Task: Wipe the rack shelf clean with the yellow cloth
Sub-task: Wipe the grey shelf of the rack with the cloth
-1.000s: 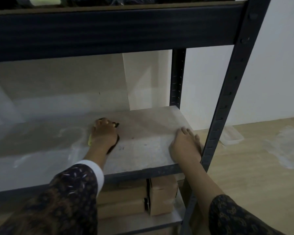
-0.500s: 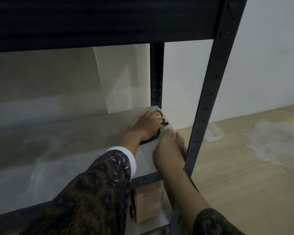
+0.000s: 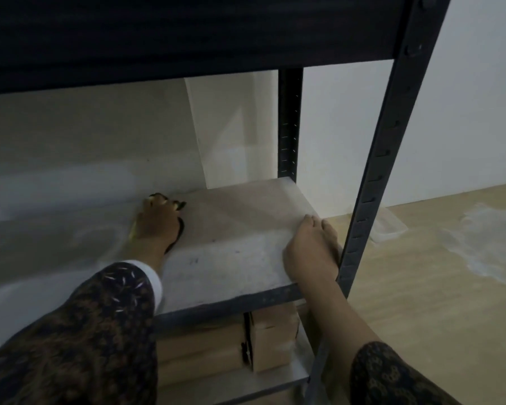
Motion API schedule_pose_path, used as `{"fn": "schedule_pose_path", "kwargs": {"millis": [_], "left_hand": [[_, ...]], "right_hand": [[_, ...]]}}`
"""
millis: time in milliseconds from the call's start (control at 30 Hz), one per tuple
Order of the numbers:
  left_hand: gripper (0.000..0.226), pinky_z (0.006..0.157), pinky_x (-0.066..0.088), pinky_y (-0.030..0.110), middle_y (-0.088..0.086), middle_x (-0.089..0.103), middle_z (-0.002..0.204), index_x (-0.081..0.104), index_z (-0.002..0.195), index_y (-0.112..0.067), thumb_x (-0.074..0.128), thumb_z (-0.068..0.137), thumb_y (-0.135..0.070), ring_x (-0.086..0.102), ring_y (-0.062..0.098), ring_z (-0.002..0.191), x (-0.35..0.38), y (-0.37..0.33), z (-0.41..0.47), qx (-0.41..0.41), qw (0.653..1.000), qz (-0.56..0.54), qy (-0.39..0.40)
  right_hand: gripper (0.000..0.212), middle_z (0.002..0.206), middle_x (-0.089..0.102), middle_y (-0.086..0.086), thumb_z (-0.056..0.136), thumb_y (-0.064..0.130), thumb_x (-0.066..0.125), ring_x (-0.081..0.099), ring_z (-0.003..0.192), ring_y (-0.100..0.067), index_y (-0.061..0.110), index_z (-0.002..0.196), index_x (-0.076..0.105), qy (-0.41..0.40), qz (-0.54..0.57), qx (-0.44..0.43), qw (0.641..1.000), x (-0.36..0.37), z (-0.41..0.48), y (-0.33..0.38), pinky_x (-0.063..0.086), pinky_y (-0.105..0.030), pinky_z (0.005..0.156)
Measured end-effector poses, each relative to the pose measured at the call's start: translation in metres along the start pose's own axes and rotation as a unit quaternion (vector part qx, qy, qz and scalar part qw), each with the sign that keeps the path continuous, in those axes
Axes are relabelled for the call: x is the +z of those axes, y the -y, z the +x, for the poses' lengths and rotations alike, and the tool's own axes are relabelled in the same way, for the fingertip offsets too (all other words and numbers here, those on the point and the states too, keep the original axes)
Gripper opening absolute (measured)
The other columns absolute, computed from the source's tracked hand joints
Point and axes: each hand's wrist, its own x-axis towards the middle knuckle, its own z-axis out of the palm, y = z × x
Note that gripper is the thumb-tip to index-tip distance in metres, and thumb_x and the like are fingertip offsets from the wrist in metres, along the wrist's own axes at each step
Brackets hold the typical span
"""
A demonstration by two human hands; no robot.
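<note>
Two hands on one shelf. Left fingers (image 3: 158,201) spread and pressed flat over the yellow cloth (image 3: 133,231), pinning it to the board near the back wall; cloth almost wholly hidden beneath the left hand (image 3: 157,222), only a thin yellow sliver at the wrist side and a dark edging at the fingertips and thumb side showing. Right fingers (image 3: 319,223) laid flat and loose, grasping nothing; right hand (image 3: 310,249) resting palm-down at the shelf's right edge, just beside the front upright (image 3: 383,159). Rack shelf (image 3: 240,229): pale board, faint smears and small dark specks, left part blurred and dim. Patterned dark sleeves (image 3: 100,331) on both forearms, white cuff at the left wrist, both cut off by the lower frame edge. Rear upright (image 3: 288,124) at the back right corner. Upper shelf beam (image 3: 187,33) dark, detail hard to make out. Cardboard boxes (image 3: 263,340) on the level below, partly hidden behind the shelf's front rail. Clear plastic container (image 3: 387,226) on the wooden floor (image 3: 421,302) beyond the upright, outline vague.
</note>
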Motion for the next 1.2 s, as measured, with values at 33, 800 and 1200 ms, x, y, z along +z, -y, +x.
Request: {"fn": "schedule_pose_path", "kwargs": {"millis": [33,800,1200], "left_hand": [[0.035,0.098,0.041,0.049,0.020,0.046,0.129,0.056,0.122,-0.002,0.046,0.093,-0.019,0.041,0.041,0.118,-0.007,0.008,-0.009,-0.031,0.999,0.004,0.011],[0.031,0.096,0.039,0.030,0.018,0.052,0.125,0.056,0.120,0.001,0.044,0.091,0.001,0.052,0.029,0.113,-0.033,-0.019,-0.129,-0.121,0.923,-0.357,-0.074],[0.027,0.079,0.037,0.021,0.010,0.043,0.128,0.057,0.112,-0.003,0.042,0.097,-0.019,0.042,0.010,0.087,-0.026,-0.027,-0.141,-0.013,0.963,-0.262,-0.054]], "right_hand": [[0.054,0.145,0.037,-0.009,0.090,0.011,0.047,0.027,0.138,-0.029,0.012,0.141,0.031,-0.002,0.010,0.002,1.000,-0.001,-0.002,0.000,0.036,-0.048,0.110],[0.058,0.160,0.002,-0.018,0.102,0.036,0.029,0.004,0.146,-0.038,0.016,0.153,0.010,0.125,-0.070,-0.158,0.977,0.046,-0.048,0.099,0.009,-0.053,0.118],[0.056,0.140,0.040,-0.014,0.090,0.027,0.049,0.039,0.129,-0.032,0.008,0.141,0.034,0.020,-0.149,-0.035,0.988,0.014,0.051,0.039,0.027,-0.046,0.110]]}}
